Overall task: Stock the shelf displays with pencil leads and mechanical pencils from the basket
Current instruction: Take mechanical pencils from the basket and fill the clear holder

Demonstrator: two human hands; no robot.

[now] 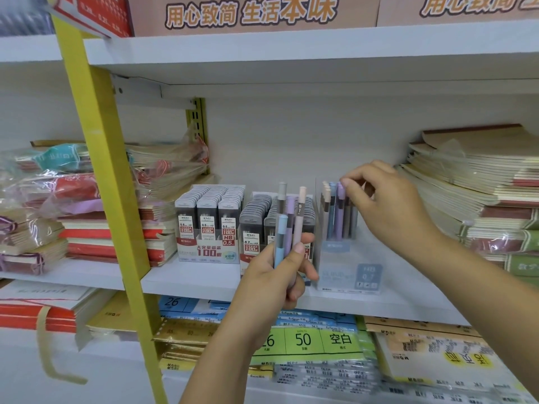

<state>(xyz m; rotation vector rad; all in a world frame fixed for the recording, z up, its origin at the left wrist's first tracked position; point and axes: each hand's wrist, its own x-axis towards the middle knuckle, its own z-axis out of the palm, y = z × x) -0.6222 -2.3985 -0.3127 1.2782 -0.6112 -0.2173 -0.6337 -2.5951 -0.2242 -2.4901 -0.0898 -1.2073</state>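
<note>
Purple pencil [339,212] upright in the clear display box [350,275] on the shelf [189,279], my right hand [390,205] pinching its cap. I'd ease it straight down beside the others (no jamming). My left hand [274,284] grips four spare pencils [287,223], fanned, in front of the lead packs [208,223].

A white metal shelving unit fills the view, with a flat white back panel [306,135], a yellow upright post [99,158] leaning across the left side and a slotted yellow rail [199,123] behind it. An upper shelf [291,51] carries orange boxes printed with Chinese characters [250,11], and the middle shelf [204,279] holds plastic-wrapped notebook stacks at the left [96,231] and right [472,182]. Below lie flat packs of paper [306,339] under even, soft light.
</note>
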